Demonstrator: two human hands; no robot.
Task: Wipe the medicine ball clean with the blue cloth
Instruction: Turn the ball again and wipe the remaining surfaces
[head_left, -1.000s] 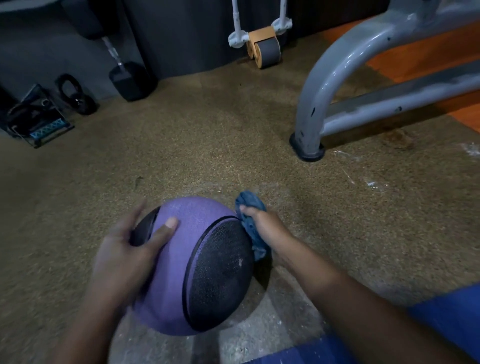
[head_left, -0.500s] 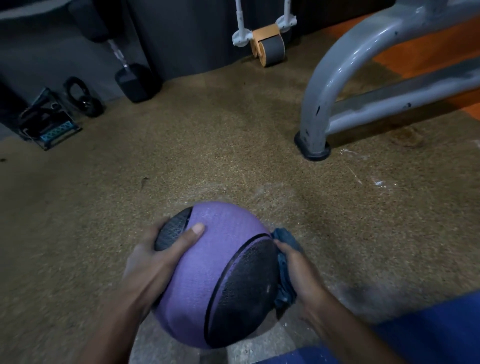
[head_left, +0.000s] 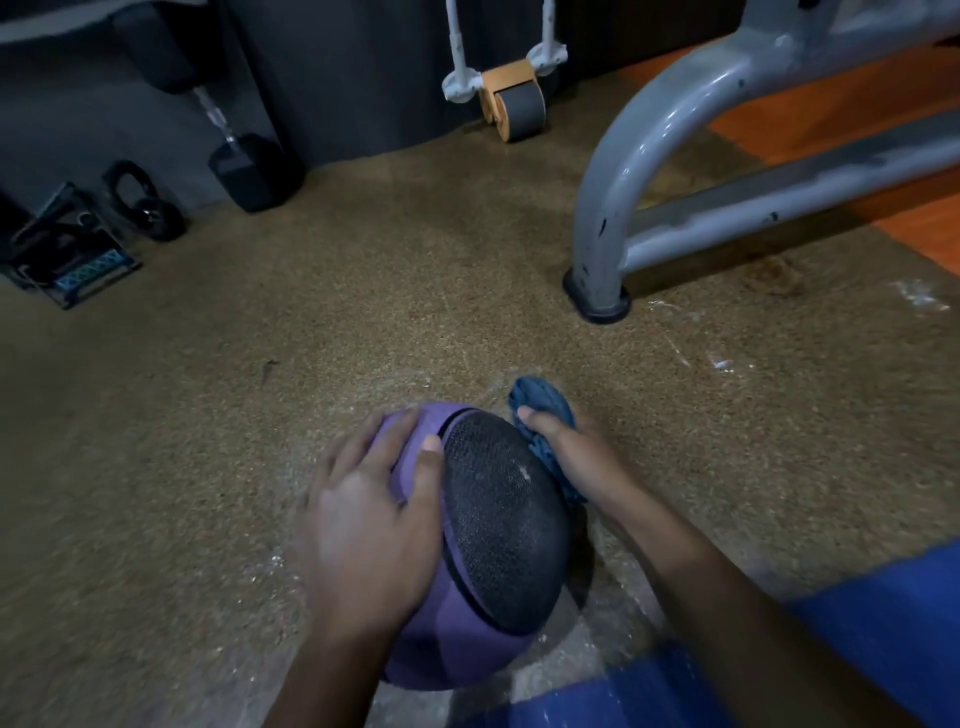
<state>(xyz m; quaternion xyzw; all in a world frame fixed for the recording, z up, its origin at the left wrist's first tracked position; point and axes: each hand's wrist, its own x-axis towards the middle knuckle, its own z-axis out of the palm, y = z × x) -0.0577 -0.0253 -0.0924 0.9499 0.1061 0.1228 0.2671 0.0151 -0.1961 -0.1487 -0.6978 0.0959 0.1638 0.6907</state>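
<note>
A purple medicine ball with a black textured panel sits on the brown speckled floor in front of me. My left hand lies spread over the ball's left side, thumb near the edge of the black panel. My right hand grips the bunched blue cloth and presses it against the ball's upper right side. Part of the cloth is squeezed between hand and ball; its far end sticks out above my fingers.
A grey metal machine frame stands on the floor at the right, its foot close beyond the ball. A dumbbell, a kettlebell and a small step line the dark back wall; an ab roller lies there too. A blue mat edges the bottom right.
My right hand slid the cloth from the ball's lower right side up to its upper right. The ball turned, bringing the black panel more on top, and my left hand shifted further over it.
</note>
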